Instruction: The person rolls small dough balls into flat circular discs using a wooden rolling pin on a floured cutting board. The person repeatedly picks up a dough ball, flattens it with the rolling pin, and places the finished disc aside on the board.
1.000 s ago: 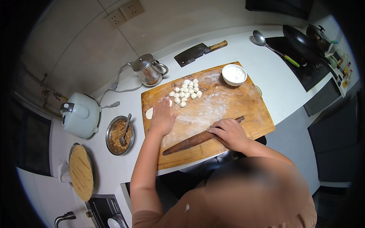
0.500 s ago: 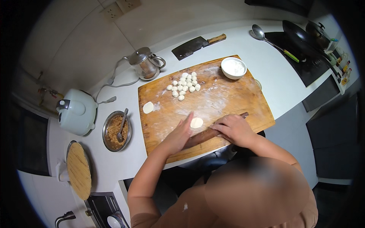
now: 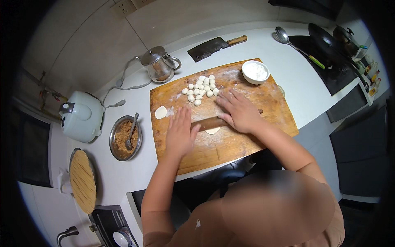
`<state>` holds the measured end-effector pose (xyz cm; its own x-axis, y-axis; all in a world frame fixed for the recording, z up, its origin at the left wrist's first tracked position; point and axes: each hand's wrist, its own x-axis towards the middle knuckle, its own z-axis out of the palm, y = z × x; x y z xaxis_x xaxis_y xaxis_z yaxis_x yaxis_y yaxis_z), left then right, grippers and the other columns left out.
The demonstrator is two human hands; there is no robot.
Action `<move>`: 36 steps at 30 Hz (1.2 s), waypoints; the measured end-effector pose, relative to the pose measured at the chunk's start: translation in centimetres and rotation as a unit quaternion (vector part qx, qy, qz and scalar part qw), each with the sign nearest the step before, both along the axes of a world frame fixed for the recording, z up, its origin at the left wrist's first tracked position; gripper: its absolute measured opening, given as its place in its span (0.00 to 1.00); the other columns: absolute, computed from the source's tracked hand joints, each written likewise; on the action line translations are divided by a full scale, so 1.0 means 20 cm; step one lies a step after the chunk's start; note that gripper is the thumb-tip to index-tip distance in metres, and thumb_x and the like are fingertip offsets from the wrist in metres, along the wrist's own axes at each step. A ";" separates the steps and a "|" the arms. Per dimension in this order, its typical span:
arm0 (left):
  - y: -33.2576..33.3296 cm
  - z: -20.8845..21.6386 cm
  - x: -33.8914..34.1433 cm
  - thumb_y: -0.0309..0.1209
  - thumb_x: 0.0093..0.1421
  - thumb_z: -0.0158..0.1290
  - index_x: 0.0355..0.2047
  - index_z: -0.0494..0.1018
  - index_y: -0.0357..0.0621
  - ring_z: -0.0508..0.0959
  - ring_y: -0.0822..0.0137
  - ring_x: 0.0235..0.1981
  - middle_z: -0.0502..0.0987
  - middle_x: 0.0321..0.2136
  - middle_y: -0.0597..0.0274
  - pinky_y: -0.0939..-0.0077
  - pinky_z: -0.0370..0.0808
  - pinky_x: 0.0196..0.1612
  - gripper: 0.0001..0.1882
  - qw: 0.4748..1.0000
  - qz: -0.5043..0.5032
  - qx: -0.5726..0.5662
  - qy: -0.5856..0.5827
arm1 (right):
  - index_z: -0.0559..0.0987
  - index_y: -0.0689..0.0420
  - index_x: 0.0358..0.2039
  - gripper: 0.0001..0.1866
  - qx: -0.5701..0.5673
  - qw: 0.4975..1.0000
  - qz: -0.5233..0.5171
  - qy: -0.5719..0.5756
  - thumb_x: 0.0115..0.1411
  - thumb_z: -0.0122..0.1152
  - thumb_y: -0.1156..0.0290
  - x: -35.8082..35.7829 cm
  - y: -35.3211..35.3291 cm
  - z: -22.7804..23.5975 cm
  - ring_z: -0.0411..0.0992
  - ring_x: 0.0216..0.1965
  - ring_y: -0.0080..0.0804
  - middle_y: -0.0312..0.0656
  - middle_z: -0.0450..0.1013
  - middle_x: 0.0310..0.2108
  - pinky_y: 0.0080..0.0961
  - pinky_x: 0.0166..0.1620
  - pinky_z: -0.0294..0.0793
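Note:
My left hand lies flat over the left end of a dark wooden rolling pin, fingers stretched forward. Over its right part rests my right hand, fingers extended and slightly spread, with the pin's tip poking out beyond it. Beneath the pin is a small flattened dough round, its near edge showing. All this is on a floured wooden board. Farther back sits a cluster of small dough balls. Another flat dough round lies at the board's left edge, and a white bowl of white powder stands at the far right.
Behind the board lie a cleaver and a metal kettle. To the left stand a steel bowl of brown filling with a spoon, a pale appliance and a round tan tray. A skimmer lies beside the dark cooktop.
Both hands and the rolling pin have moved forward, away from me, and the pin now covers part of the dough round. My fingers have stretched out flatter.

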<state>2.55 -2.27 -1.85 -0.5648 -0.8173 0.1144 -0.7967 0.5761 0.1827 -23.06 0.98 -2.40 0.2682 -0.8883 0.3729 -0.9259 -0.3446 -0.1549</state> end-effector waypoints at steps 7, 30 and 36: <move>0.10 0.02 0.06 0.43 0.63 0.53 0.70 0.51 0.39 0.51 0.53 0.72 0.52 0.71 0.50 0.55 0.47 0.72 0.40 0.999 -0.041 0.014 -0.027 | 0.67 0.60 0.63 0.34 0.052 0.998 0.024 -0.032 0.66 0.50 0.47 0.01 0.20 0.00 0.54 0.69 0.52 0.50 0.63 0.64 0.45 0.69 0.55; -0.08 0.01 0.09 0.40 0.67 0.46 0.70 0.51 0.41 0.51 0.53 0.72 0.52 0.71 0.50 0.53 0.46 0.72 0.35 0.999 0.001 0.033 0.012 | 0.68 0.56 0.63 0.34 0.001 1.000 -0.011 -0.017 0.63 0.54 0.49 0.07 -0.04 0.00 0.56 0.69 0.49 0.49 0.63 0.65 0.45 0.67 0.57; 0.02 0.05 0.12 0.38 0.66 0.49 0.70 0.52 0.43 0.53 0.53 0.71 0.54 0.70 0.51 0.52 0.48 0.72 0.35 0.999 -0.030 0.023 -0.026 | 0.67 0.61 0.62 0.34 0.018 0.999 0.019 -0.048 0.61 0.58 0.52 0.07 0.20 0.03 0.60 0.66 0.51 0.52 0.64 0.63 0.44 0.66 0.58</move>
<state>4.93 -1.87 -0.95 -0.6171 -0.7855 0.0465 -0.7701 0.6150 0.1694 -21.59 4.95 -1.88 0.2675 -0.8910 0.3668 -0.8923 -0.3727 -0.2546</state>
